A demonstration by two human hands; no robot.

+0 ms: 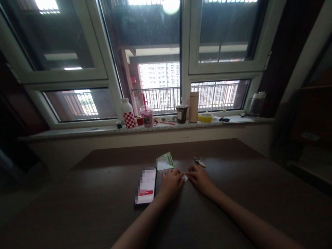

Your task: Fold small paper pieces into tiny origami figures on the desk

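My left hand (pixel 171 181) and my right hand (pixel 201 179) meet over the brown table, fingertips close together. Between them is a small white piece of paper (pixel 185 177), apparently folded. Fingers of both hands are closed on its edges, and they cover part of it. Just beyond my left hand lies a flat sheet (pixel 165 162), white with green and yellow printed edges. A small folded, multicoloured paper piece (pixel 199 161) sits right behind my right hand. To the left of my left hand, a phone (pixel 146 186) lies face up with its screen lit.
The brown table (pixel 103 207) reaches toward a stone windowsill (pixel 103 129). On the sill stand a red-checked bottle (pixel 129 116), a pink cup with a straw (pixel 147 116), a dark drink cup (pixel 182 114), a tan flask (pixel 193 107), a yellow tape roll (pixel 205 118) and black-handled scissors (pixel 224 119).
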